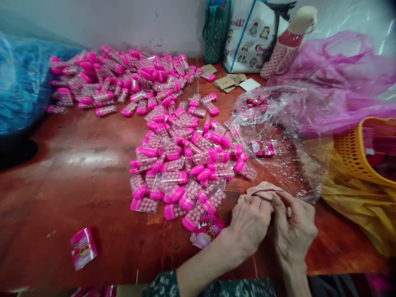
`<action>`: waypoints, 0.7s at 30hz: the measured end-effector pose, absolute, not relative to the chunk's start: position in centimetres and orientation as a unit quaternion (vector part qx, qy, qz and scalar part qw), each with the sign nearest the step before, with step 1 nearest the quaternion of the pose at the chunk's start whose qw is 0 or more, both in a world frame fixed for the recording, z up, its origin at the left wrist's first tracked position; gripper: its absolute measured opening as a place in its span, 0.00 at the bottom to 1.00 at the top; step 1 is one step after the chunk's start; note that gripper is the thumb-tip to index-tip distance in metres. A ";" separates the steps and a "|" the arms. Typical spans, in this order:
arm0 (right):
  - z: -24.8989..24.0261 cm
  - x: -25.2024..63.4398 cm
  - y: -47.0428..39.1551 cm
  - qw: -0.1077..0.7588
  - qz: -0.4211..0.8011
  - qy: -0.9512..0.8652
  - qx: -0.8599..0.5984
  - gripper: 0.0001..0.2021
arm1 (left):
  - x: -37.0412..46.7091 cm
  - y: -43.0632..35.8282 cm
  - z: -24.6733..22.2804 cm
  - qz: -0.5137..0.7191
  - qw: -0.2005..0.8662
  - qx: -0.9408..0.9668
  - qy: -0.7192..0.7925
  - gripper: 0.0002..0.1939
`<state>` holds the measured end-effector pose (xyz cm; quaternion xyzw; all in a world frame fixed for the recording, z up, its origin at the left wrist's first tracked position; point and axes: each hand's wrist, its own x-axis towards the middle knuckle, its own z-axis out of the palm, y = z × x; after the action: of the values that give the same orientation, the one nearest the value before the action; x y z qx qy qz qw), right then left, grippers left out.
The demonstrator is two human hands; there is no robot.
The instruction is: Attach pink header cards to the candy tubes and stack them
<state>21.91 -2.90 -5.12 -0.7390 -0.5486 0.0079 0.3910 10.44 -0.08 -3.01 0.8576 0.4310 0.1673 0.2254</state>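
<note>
My left hand (251, 220) and my right hand (292, 225) are close together above the table's front right. Both have their fingers closed on a crumpled, pale pinkish-beige piece (262, 189) that looks like cloth or thin paper; its kind is not clear. Next to my left wrist lie several pink printed wrappers (208, 231), partly under the clear candy containers (194, 212). These flat containers have bright pink caps and hold pale pink balls. Another pink wrapper (83, 248) lies apart at the table's front left.
More candy containers (108, 76) are heaped toward the wall. On the right are a clear plastic bag (291, 165) with a pink packet (262, 147) and a yellow basket (355, 152). Cardboard pieces (225, 83), a printed bag (247, 37) and a bottle (286, 45) stand behind. A blue bag (24, 86) is left.
</note>
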 end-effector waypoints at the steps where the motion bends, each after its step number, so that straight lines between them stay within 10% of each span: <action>1: -4.8 21.3 -3.0 0.382 -0.022 -0.552 -0.740 0.11 | 9.1 -0.4 -2.6 0.181 0.233 0.854 0.428 0.09; 5: -3.5 17.5 -3.4 0.386 -0.018 -0.621 -0.681 0.08 | 2.5 -2.6 -2.4 0.346 0.191 0.776 0.492 0.10; 11: -4.5 13.1 -1.6 0.263 0.184 -0.658 -0.681 0.14 | -3.5 -3.7 -4.3 0.346 0.117 0.733 0.574 0.06; 21: -4.1 13.6 -3.3 0.299 0.224 -0.600 -0.707 0.12 | -2.9 -2.9 -4.9 0.380 0.124 0.698 0.594 0.03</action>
<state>13.57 -3.34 -4.11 -0.7073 -0.5999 0.2240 0.2994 -2.87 -2.88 -4.86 0.6980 0.5944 0.3797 0.1237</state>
